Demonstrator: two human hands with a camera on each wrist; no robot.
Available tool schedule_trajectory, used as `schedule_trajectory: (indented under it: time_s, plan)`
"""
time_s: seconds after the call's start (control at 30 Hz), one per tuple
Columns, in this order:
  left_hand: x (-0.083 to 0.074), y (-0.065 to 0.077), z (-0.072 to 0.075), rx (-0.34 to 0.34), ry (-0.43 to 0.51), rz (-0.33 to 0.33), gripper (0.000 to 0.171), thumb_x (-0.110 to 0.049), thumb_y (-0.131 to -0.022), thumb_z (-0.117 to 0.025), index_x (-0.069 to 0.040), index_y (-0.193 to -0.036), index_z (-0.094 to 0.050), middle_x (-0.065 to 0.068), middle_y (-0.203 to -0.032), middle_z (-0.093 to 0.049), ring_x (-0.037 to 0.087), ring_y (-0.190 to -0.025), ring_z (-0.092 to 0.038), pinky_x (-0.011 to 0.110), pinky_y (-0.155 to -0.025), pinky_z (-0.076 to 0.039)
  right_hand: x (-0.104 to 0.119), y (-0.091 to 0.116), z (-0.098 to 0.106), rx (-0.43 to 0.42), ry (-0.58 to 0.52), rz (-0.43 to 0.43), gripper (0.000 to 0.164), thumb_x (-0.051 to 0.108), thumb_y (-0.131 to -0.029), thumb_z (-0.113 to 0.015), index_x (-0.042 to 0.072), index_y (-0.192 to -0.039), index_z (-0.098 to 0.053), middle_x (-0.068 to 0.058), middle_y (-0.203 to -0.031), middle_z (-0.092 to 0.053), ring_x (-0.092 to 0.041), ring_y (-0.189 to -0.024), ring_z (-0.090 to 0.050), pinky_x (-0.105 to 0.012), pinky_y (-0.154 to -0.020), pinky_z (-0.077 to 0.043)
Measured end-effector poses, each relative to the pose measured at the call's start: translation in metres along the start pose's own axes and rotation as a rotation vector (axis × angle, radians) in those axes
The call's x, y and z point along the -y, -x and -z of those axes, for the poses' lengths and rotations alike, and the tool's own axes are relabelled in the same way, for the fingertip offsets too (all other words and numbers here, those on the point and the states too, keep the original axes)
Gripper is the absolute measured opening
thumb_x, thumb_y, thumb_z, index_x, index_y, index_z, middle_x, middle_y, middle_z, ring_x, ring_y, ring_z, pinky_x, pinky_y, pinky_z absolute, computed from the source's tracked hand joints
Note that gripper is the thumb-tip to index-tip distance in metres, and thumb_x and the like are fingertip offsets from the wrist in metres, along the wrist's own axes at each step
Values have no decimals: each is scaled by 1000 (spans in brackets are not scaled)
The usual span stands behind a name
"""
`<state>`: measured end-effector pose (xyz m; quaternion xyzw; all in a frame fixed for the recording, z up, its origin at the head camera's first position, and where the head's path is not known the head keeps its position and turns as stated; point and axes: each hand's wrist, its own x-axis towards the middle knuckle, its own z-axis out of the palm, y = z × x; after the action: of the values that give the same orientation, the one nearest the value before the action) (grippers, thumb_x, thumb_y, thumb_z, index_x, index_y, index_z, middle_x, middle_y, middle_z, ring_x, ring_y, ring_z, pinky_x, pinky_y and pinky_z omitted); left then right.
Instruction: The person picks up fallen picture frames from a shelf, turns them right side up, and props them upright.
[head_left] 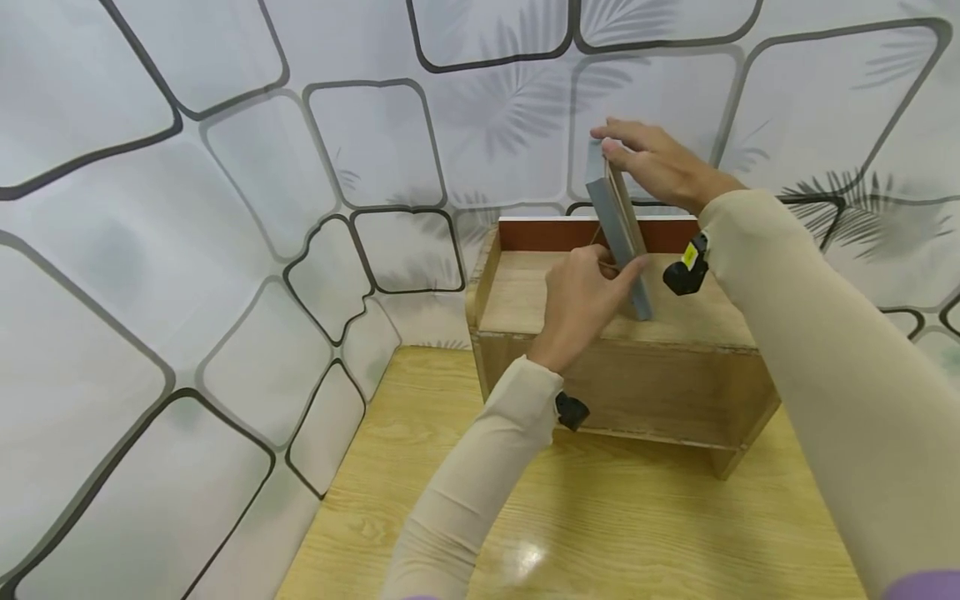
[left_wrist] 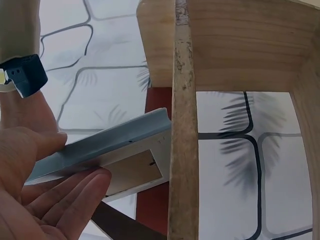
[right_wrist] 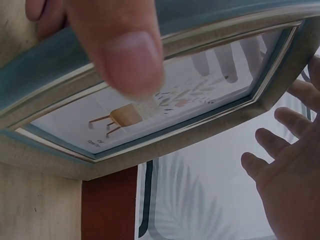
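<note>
A blue-grey picture frame [head_left: 621,221] stands tilted on top of a small wooden shelf unit [head_left: 517,287]. My left hand [head_left: 581,292] pinches its lower near edge, thumb across the front and fingers behind. At the top edge is my right hand [head_left: 656,162], its fingers stretched out over the corner. In the right wrist view the glazed front shows a drawing of a chair [right_wrist: 127,115] with flowers, and the fingers of the right hand [right_wrist: 295,145] are spread beside it. A dark support leg [left_wrist: 125,220] slants out behind the frame in the left wrist view.
A reddish-brown back panel [head_left: 540,235] runs along the rear of the shelf top. Below it is an open compartment [head_left: 652,392]. The unit stands on a yellow wood-grain table [head_left: 450,433], close to the patterned wall covering [head_left: 240,250].
</note>
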<state>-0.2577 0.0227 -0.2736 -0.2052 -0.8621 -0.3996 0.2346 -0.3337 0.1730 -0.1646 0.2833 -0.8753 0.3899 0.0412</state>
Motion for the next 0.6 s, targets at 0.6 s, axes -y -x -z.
schedule_trajectory:
  time_s: [0.6]
  plan:
    - [0,-4,8,55,-31,-15,28,-31,-97,-69,-4,-90,-75,0,-73,-73,0,-55,-60,16,-48,-43,-5,-1,0,-19,-37,-34,56,36,-110,-33,1,-153,-34,-14,-168,-10,-42,-153,-7,-58,-120,-8]
